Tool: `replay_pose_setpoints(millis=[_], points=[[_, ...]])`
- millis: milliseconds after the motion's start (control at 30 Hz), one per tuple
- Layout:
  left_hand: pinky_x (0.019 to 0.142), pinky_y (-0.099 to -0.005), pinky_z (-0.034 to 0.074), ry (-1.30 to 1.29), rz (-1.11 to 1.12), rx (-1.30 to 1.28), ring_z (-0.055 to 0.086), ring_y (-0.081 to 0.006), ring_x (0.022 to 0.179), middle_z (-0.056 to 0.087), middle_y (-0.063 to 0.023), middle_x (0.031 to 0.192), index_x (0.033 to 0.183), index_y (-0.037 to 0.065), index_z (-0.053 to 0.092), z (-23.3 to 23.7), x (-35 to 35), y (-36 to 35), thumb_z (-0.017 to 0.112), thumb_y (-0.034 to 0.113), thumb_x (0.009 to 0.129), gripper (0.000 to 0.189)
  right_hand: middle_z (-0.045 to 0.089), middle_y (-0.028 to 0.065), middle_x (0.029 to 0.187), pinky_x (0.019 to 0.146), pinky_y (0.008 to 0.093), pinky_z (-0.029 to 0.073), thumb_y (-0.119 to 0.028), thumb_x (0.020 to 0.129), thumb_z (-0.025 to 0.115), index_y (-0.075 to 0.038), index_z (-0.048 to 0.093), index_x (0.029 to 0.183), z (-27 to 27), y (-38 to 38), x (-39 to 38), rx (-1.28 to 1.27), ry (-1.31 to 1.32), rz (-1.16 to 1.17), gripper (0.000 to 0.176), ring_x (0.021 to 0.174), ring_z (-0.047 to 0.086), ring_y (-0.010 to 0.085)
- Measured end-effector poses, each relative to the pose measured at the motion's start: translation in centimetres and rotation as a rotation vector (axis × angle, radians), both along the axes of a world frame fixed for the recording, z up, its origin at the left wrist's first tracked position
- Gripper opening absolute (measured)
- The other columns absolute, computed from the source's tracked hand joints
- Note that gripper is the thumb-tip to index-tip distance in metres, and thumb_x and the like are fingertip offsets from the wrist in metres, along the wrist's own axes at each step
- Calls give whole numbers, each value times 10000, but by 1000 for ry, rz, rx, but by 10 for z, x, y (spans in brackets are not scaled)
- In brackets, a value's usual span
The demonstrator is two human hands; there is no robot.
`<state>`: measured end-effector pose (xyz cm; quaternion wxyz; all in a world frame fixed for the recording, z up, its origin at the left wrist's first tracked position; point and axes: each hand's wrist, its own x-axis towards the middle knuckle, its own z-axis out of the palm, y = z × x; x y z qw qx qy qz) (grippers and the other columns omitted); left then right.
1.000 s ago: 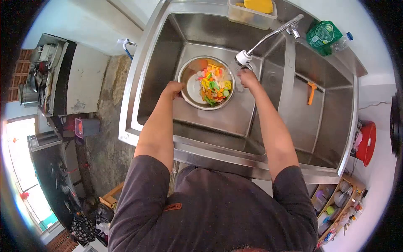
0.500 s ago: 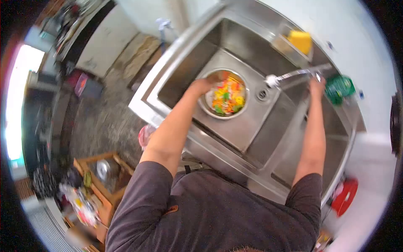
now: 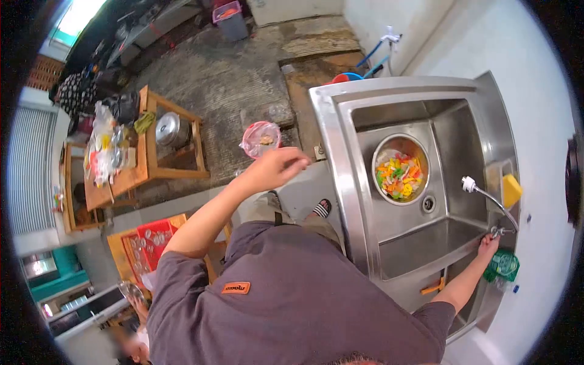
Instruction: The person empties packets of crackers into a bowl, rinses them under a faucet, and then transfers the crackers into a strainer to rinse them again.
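Head view shows a metal bowl (image 3: 416,148) of cut, mixed-colour vegetables (image 3: 398,176) standing upright in one basin of the steel sink (image 3: 359,207), just beside the drain (image 3: 429,204). It lies between the two hands, well apart from both. To its right in view, the right hand (image 3: 488,243) is at the tap (image 3: 500,232), beyond the drain; how far that grip is closed, I cannot tell. On the bowl's other side, past the sink's front edge, the left hand (image 3: 277,167) hangs in the air, its grip loose and holding nothing, fingers slightly bent. A flexible spout (image 3: 496,204) ends in a white nozzle (image 3: 468,184) near a container (image 3: 494,182) with a yellow sponge (image 3: 511,190). A green pack (image 3: 502,266) sits just beside the right hand. Farther out, a lined pink bucket (image 3: 261,139) stands on the floor, and bags (image 3: 103,152) crowd a wooden counter (image 3: 134,173).
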<state>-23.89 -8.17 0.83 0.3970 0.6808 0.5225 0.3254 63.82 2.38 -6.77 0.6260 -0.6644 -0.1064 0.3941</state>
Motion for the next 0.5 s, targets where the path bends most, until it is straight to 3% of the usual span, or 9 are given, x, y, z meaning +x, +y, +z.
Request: replay_pose_setpoints(millis=[67,100,167,267,333,400,433,500], points=[[765,-350,541,-24,146,-120,708,-214,867,710,-112,911,1015,4,688,-31,-34,-30,582,156,983,188,410,45,744,405,270,299,-308,1088,333,-65,320,1442,9,6,-5,47,60,-38,430,520,332,134],[766,-337,541,-35,229,-193,704,-189,866,712,-104,916,1021,0,683,-48,-50,-44,575,161,991,196,410,45,744,405,270,299,-308,1088,333,-65,320,1442,-3,9,13,47,51,-26,430,520,332,134],[767,-324,542,-58,318,-263,701,-165,865,715,-95,921,1028,-4,678,-78,-80,-69,567,166,999,205,477,100,816,428,283,369,-269,1067,288,-17,187,1526,-39,27,52,109,135,-199,534,556,433,172],[815,-332,545,-100,438,-442,694,-161,923,714,-80,993,1093,1,670,-110,-122,-103,554,215,1026,253,552,163,905,469,302,434,-225,1034,260,15,189,1513,7,35,-64,-12,-14,-269,541,617,537,221],[787,-312,547,-155,502,-486,709,-176,871,722,-91,980,1089,-16,654,-122,-152,-119,558,160,1000,220,599,190,953,487,304,458,-222,1019,287,37,271,1423,0,40,-103,-91,-135,-307,480,671,594,230],[790,-313,548,-121,536,-475,712,-175,875,723,-95,994,1099,-14,650,-142,-184,-133,563,166,996,225,613,154,887,475,327,453,-270,1018,344,27,370,1329,-12,43,-143,-261,-265,-75,431,656,581,232],[794,-315,548,-78,567,-466,714,-175,879,724,-99,1009,1109,-11,647,-150,-205,-137,568,172,993,231,613,154,887,475,327,453,-270,1018,344,27,370,1329,-15,42,-181,-247,-266,-77,431,656,581,232],[793,-321,553,-122,577,-465,702,-159,902,724,-85,1005,1130,-2,642,-165,-248,-144,577,197,998,247,702,141,958,682,365,521,-336,968,518,-6,613,1132,-27,35,-262,-572,-592,541,381,773,644,254]])
